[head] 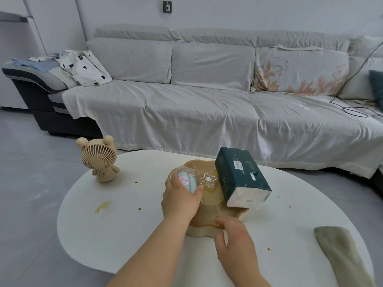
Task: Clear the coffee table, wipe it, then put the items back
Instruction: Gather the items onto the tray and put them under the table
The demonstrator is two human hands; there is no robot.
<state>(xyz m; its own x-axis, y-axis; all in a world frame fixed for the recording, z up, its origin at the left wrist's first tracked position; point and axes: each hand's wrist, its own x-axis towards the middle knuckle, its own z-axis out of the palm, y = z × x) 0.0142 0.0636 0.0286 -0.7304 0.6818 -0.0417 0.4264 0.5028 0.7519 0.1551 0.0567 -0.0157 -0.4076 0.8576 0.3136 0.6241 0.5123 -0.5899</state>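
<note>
At centre of the white oval coffee table (124,235): snack tray (209,204), scalloped outline, cream base, translucent amber lid with a flower-shaped knob. My right hand (234,239) is on the tray's near rim, fingers over the lid edge, thumb on the side wall, pinching the rim. My left hand (180,201), over the tray's left part, is curled round a small clear plastic cup (186,179) with a mint-green item and a pink label inside. Tissue pack (240,179), dark green soft wrap, lies tilted on the tray's far right part; its white end overhangs the rim. Left of the tray, well apart: beige bear-shaped fan (99,160), ribbed round grille, upright by the table's far-left edge. Between fan and tray the tabletop is bare apart from a yellowish smear (102,206) and brown specks. Right of the tray, apart: folded grey-beige cloth (342,255), napped, reaching the table's near edge. Beyond the tray: sofa (186,110) under a wrinkled pale cover.
</note>
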